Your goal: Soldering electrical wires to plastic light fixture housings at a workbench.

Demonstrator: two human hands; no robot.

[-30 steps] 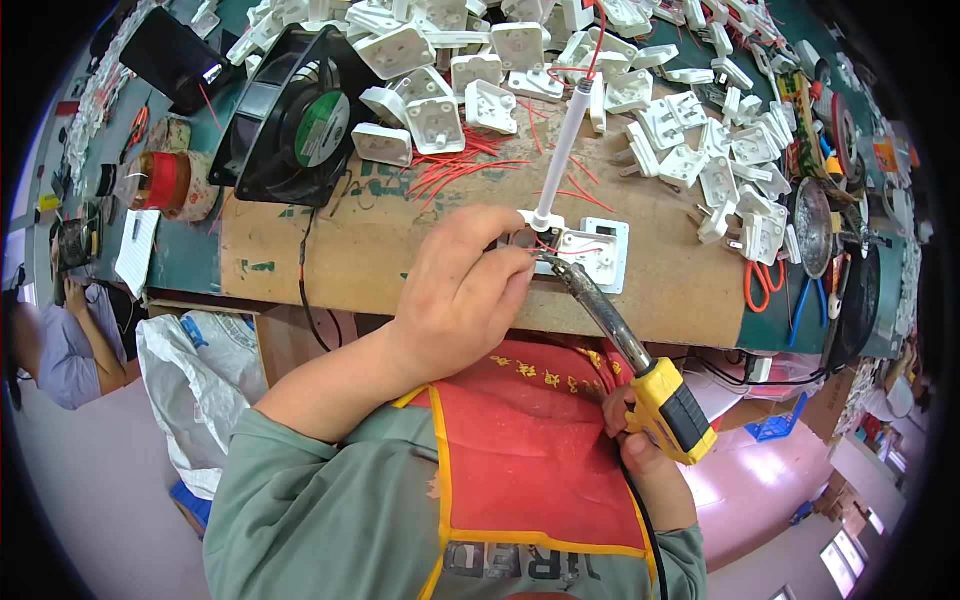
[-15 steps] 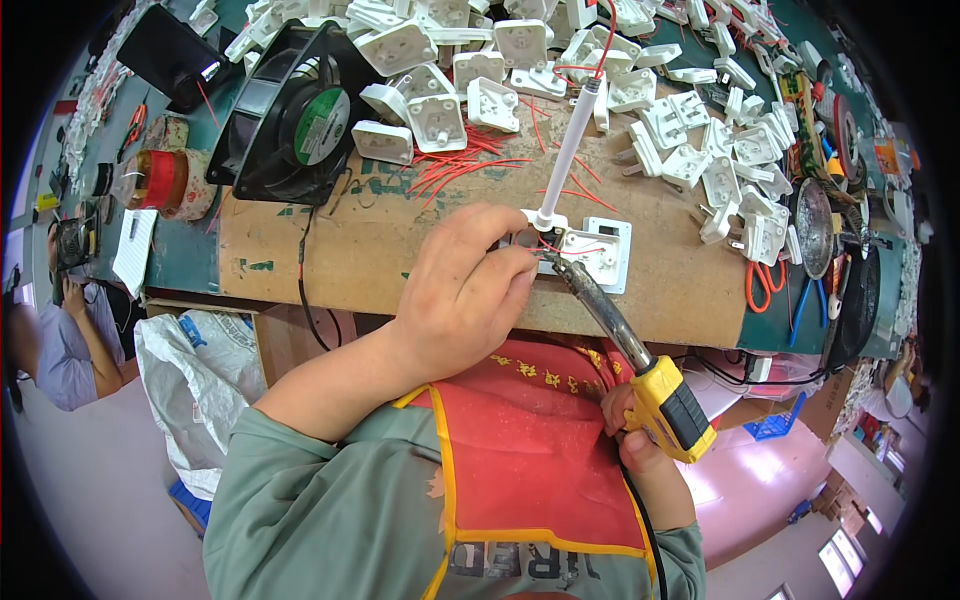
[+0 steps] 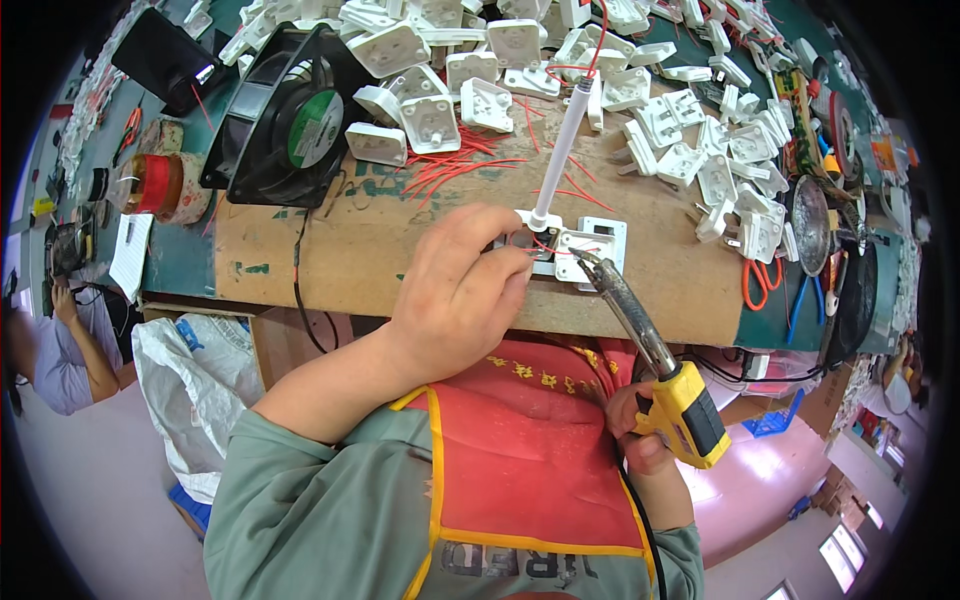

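Observation:
My right hand (image 3: 640,432) is closed around the yellow-and-black handle of a soldering iron (image 3: 690,412). The iron's dark metal barrel slants up and left, and its tip lies over a small white plastic housing (image 3: 603,240). My left hand (image 3: 465,275) is bent at the housing's left side, thumb and fingers pinched close together; its fingers hide what they grip. A white tube (image 3: 563,150) stands tilted just behind the fingertips, with a red wire (image 3: 603,35) at its top. Another thin red wire runs across the housing.
Many white plastic housings (image 3: 515,45) lie heaped at the back, with cut red wires (image 3: 455,170) before them. A black fan (image 3: 290,115) stands at left, beside a jar (image 3: 150,185). Red-handled scissors (image 3: 760,285) and a round metal dish (image 3: 810,225) are at right.
The soldering iron has moved right, its tip drawn away from the left fingertips and over the housing. My right hand has shifted slightly right with it; the left hand stays nearly in place.

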